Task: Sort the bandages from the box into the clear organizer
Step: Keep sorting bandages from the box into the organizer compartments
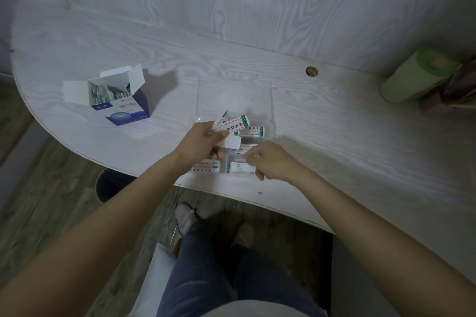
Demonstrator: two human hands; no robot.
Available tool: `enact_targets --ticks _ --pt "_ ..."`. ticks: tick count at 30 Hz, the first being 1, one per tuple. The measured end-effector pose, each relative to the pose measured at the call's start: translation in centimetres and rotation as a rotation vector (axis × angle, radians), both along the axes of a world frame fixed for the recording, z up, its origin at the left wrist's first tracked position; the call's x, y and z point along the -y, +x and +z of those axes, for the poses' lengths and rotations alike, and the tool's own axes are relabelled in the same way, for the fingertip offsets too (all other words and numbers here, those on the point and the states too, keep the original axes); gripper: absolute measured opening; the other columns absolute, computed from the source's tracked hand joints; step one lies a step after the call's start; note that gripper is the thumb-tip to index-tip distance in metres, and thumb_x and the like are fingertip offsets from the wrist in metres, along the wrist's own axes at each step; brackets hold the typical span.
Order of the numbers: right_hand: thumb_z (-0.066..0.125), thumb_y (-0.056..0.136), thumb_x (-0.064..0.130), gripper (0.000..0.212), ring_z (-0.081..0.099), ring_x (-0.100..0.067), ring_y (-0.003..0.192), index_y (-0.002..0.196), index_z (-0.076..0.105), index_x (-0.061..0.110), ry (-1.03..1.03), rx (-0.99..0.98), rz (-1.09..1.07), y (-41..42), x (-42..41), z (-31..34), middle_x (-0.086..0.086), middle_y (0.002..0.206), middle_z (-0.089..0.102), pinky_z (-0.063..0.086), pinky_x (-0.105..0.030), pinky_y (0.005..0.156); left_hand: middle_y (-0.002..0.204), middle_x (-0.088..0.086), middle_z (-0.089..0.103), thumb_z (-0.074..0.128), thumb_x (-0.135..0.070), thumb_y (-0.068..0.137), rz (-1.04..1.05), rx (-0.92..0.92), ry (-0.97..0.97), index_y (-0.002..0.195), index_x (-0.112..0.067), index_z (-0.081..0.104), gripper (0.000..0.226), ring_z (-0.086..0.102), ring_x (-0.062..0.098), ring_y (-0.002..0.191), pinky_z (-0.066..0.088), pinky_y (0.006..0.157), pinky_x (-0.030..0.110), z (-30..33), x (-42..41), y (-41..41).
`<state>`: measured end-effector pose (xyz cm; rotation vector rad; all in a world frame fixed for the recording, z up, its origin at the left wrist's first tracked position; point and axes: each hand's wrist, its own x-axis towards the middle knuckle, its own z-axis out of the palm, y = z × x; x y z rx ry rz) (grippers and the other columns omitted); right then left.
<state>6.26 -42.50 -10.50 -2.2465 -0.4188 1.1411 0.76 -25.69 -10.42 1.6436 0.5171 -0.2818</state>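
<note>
White-and-blue cardboard, the bandage box (119,100) is seen open at the left of the pale wood-grain tabletop (334,121), more wrapped strips standing inside it. A fan of green-edged paper-wrapped bandages (235,123) is held in the curled fingers of the left hand (206,139) over the clear plastic organizer (233,95). Sorting is judged mid-way: near compartments hold strips, the far ones look empty. One bandage appears pinched by the right hand (270,162) above a near compartment; release there is called for next.
</note>
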Motion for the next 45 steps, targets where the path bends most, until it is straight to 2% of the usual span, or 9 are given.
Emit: enact_targets --ticks 4,8,14,21,24,28,35,39,45 --pt "0.057 0.094 0.029 0.017 0.046 -0.009 0.042 0.104 0.064 0.019 0.297 0.04 -0.328 1.7 0.0 1.7 -0.001 0.066 0.062 0.037 -0.019 0.042 0.065 0.005 0.056 0.051 -0.012 0.097 -0.011 -0.008 -0.071 0.095 -0.01 0.059 0.009 0.053 0.007 0.047 0.045 0.046 0.016 0.6 0.0 0.1" --pt "0.063 0.09 0.013 0.009 0.041 -0.006 0.033 0.083 0.066 0.009 0.463 0.058 -0.491 2.3 -0.7 2.3 -0.007 0.053 0.055 0.031 -0.018 0.035 0.065 0.005 0.055 0.054 -0.013 0.095 -0.071 -0.008 -0.084 0.093 -0.011 0.06 0.007 0.052 0.007 0.047 0.044 0.047 0.016 1.2 0.3 0.6" --pt "0.064 0.089 0.012 0.018 0.05 -0.003 0.044 0.072 0.066 0.016 0.425 0.101 -0.577 2.4 -0.5 0.8 0.003 0.061 0.061 0.04 -0.017 0.043 0.064 0.011 0.058 0.054 -0.014 0.096 -0.004 -0.001 0.001 0.095 -0.005 0.061 0.012 0.052 0.01 0.046 0.044 0.045 0.018 0.5 -0.3 0.4" --pt "0.068 0.085 0.004 0.011 0.056 -0.01 0.052 0.077 0.066 0.012 0.331 0.052 -0.697 2.0 0.7 -1.6 -0.007 0.077 0.068 0.041 -0.015 0.043 0.074 0.009 0.062 0.054 -0.018 0.096 0.16 0.023 0.142 0.093 -0.002 0.057 0.016 0.055 0.011 0.046 0.051 0.055 0.025 -0.4 -1.3 0.5" --pt "0.071 0.082 0.005 0.01 0.056 -0.011 0.056 0.091 0.066 0.009 0.216 0.082 -0.642 1.8 0.4 -2.7 -0.01 0.091 0.07 0.046 -0.017 0.052 0.077 0.008 0.062 0.054 -0.017 0.096 0.166 0.034 0.131 0.095 -0.002 0.057 0.016 0.054 0.009 0.044 0.053 0.053 0.022 -0.4 -1.2 0.7" --pt "0.068 0.086 0.015 0.018 0.064 -0.022 0.087 0.104 0.065 0.016 0.029 0.195 -0.442 1.5 0.1 -3.5 -0.004 0.103 0.068 0.054 -0.037 0.081 0.074 0.007 0.061 0.053 -0.017 0.097 0.142 0.025 0.116 0.098 -0.001 0.057 0.017 0.055 0.008 0.044 0.052 0.055 0.023 -0.4 -1.0 0.8" --pt "0.047 0.097 0.02 0.02 0.061 -0.022 0.089 0.102 0.065 0.013 -0.294 0.66 0.065 0.9 -0.7 -3.4 -0.003 0.104 0.061 0.039 -0.027 0.062 0.066 0.004 0.061 0.053 -0.017 0.097 0.135 0.022 0.084 0.096 -0.004 0.058 0.014 0.055 0.008 0.044 0.052 0.054 0.022 -0.2 -1.1 0.6" --pt "0.043 0.099 0.02 0.026 0.06 -0.022 0.094 0.108 0.066 0.012 -0.344 0.717 0.184 1.0 -1.0 -3.5 -0.004 0.112 0.056 0.037 -0.026 0.063 0.066 0.002 0.063 0.053 -0.017 0.097 0.141 0.018 0.075 0.099 -0.004 0.058 0.015 0.055 0.009 0.045 0.053 0.054 0.021 0.0 -1.2 0.6" --pt "0.05 0.093 0.007 0.018 0.062 -0.022 0.087 0.099 0.066 0.013 -0.46 0.792 0.314 1.0 -1.7 -3.5 -0.003 0.112 0.055 0.015 -0.025 0.045 0.064 0.002 0.062 0.053 -0.016 0.097 0.144 0.024 0.057 0.092 -0.007 0.058 0.012 0.055 0.007 0.043 0.053 0.052 0.019 0.1 -1.2 0.5"
